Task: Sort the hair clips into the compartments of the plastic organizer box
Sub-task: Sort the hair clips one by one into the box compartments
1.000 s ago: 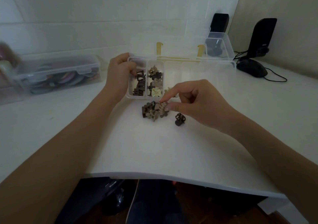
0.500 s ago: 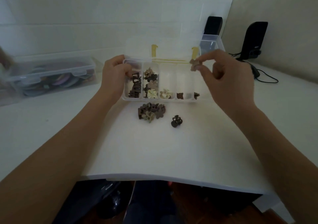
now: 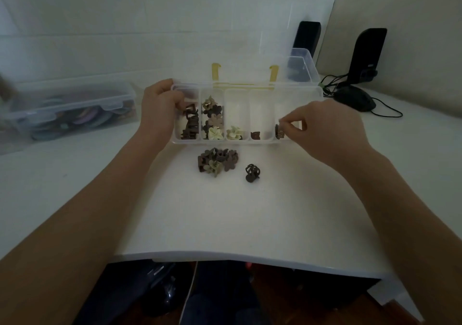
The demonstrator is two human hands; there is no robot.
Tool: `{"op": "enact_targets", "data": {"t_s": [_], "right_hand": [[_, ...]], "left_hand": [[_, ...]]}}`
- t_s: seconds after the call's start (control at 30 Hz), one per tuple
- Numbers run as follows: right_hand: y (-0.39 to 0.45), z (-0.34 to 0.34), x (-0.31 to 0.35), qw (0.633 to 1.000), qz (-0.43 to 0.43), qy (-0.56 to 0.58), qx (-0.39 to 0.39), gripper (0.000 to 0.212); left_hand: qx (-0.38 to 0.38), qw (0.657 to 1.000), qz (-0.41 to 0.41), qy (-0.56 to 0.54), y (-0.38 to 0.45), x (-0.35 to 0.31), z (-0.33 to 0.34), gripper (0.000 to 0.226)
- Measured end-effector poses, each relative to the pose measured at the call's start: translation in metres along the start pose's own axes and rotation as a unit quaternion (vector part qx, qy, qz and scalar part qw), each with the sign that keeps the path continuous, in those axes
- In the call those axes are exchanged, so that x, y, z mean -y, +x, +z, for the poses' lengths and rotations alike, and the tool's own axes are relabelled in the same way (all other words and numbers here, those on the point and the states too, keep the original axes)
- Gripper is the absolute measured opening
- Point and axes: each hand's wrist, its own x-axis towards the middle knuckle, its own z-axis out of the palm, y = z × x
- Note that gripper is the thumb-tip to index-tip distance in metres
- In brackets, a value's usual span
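A clear plastic organizer box (image 3: pixel 250 86) with several compartments and yellow latches lies open on the white desk. My left hand (image 3: pixel 160 104) grips its left end. My right hand (image 3: pixel 322 129) reaches into the rightmost compartment, fingertips pinched on a small brown hair clip (image 3: pixel 279 131). Dark clips (image 3: pixel 190 124) fill the leftmost compartment; flower clips (image 3: pixel 212 119) the one beside it. A cream flower clip (image 3: pixel 233 132) and a brown clip (image 3: pixel 255 135) lie in the middle compartments. A pile of loose clips (image 3: pixel 216 160) and one dark claw clip (image 3: pixel 252 172) rest on the desk in front of the box.
A closed clear box of colourful items (image 3: pixel 72 109) stands at the left. Behind the organizer sits another clear container (image 3: pixel 300 67). A black mouse (image 3: pixel 355 98) with its cable and two black speakers (image 3: pixel 367 54) occupy the right rear. The desk's front edge (image 3: pixel 250 257) is near me.
My right hand picked a clip from the pile, lifted it over the box, then came down into the rightmost compartment. My left hand stayed on the box's left end.
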Motion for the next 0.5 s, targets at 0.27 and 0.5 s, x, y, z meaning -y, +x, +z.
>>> {"op": "enact_targets", "data": {"t_s": [0.27, 0.5], "right_hand": [[-0.024, 0.013, 0.052, 0.962, -0.222, 0.104, -0.121, 0.021], [-0.026, 0.028, 0.066, 0.95, -0.303, 0.067, -0.027, 0.029]], "left_hand": [[-0.003, 1.0, 0.001, -0.001, -0.002, -0.001, 0.002, 0.016], [0.004, 1.0, 0.006, -0.003, -0.001, 0.0, 0.003, 0.016]]}}
